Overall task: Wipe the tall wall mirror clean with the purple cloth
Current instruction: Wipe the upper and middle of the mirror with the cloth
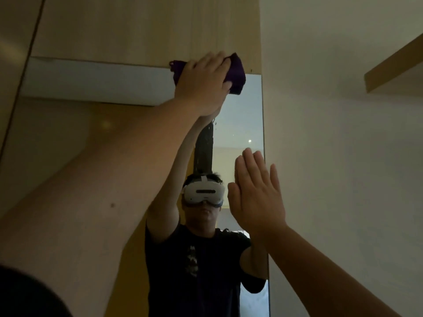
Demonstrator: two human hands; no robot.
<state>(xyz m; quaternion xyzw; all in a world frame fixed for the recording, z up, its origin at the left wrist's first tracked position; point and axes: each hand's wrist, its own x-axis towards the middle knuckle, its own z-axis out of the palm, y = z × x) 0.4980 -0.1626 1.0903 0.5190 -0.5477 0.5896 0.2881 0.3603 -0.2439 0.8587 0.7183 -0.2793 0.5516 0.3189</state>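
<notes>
head view: left hand (202, 84) holds purple cloth (235, 74) pressed at the mirror's (240, 124) top edge, near its upper right corner, fingers curled over the cloth. right hand (257, 195) flat at the mirror's right edge, lower down, fingers straight and together. wooden panel (137, 28) sits directly above the mirror.

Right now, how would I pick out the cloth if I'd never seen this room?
Find the tall mirror set in the pale wood panelling. Follow the glass up to its top edge, where the left hand presses a bunched purple cloth against it. It is the only dark purple thing there; the right hand, flat and lower down, holds nothing.
</notes>
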